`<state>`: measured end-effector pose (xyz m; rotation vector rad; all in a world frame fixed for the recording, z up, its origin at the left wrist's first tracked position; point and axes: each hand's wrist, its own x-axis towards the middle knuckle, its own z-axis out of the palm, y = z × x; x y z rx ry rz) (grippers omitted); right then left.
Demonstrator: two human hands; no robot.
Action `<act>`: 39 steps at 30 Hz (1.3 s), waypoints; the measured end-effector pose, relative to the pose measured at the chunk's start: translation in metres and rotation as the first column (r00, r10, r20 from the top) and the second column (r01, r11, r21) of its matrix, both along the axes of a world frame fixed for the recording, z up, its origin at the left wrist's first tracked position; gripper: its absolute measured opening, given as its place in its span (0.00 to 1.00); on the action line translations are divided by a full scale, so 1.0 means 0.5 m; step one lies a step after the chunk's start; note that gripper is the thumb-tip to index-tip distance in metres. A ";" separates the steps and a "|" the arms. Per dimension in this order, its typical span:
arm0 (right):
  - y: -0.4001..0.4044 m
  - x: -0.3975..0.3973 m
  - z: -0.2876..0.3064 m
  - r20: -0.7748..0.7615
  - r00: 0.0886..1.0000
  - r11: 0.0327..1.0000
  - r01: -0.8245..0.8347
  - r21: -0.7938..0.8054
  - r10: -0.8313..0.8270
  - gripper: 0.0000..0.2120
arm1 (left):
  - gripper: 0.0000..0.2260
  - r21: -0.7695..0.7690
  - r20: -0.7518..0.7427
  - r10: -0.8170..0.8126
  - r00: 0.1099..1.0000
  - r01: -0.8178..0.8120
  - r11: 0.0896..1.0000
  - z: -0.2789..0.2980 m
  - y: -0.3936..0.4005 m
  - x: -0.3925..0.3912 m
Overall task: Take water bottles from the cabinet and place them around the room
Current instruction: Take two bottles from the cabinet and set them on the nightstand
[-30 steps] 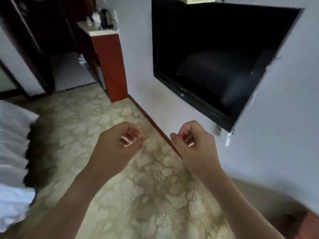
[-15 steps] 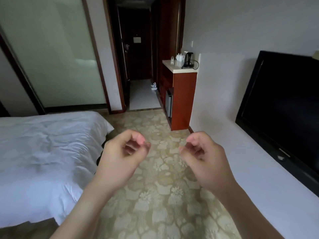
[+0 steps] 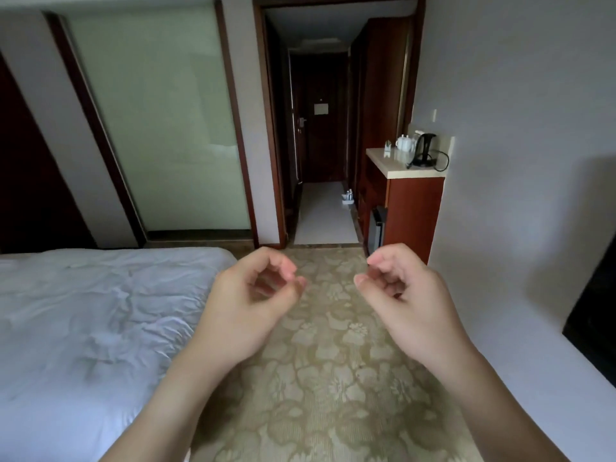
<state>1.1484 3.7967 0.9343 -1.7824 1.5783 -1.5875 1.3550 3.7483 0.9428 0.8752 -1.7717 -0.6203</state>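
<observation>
My left hand (image 3: 253, 295) and my right hand (image 3: 405, 295) are raised side by side over the patterned carpet (image 3: 333, 378), fingers loosely curled, both holding nothing. Ahead on the right stands a red-brown wooden cabinet (image 3: 413, 215) with a pale countertop, well beyond both hands. On the hallway floor beside the cabinet sits a small cluster of water bottles (image 3: 348, 196), tiny and hard to make out.
A bed with white sheets (image 3: 93, 328) fills the left. A black kettle (image 3: 425, 150) and a white teapot (image 3: 405, 143) stand on the cabinet top. A frosted glass panel (image 3: 160, 128) is at the back left, a dark hallway door (image 3: 320, 118) straight ahead, a TV edge (image 3: 596, 315) on the right wall.
The view has swung left from the wall TV toward the hallway and cabinet. Both hands have stayed raised, curled and empty.
</observation>
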 end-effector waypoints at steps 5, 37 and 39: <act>-0.186 -0.034 0.014 -0.001 0.999 0.999 -0.047 0.021 0.047 0.07 | 0.06 0.017 0.002 0.031 1.000 -0.031 0.999 0.013 -0.155 -0.020; -1.551 -0.119 0.010 0.015 0.999 0.996 0.037 0.083 -0.038 0.08 | 0.03 -0.001 0.049 -0.027 0.998 0.027 1.000 -0.020 -1.552 -0.139; -1.646 -0.160 0.009 0.018 0.999 0.997 0.029 0.070 -0.030 0.08 | 0.03 -0.010 0.068 -0.016 0.998 0.017 1.000 -0.012 -1.640 -0.179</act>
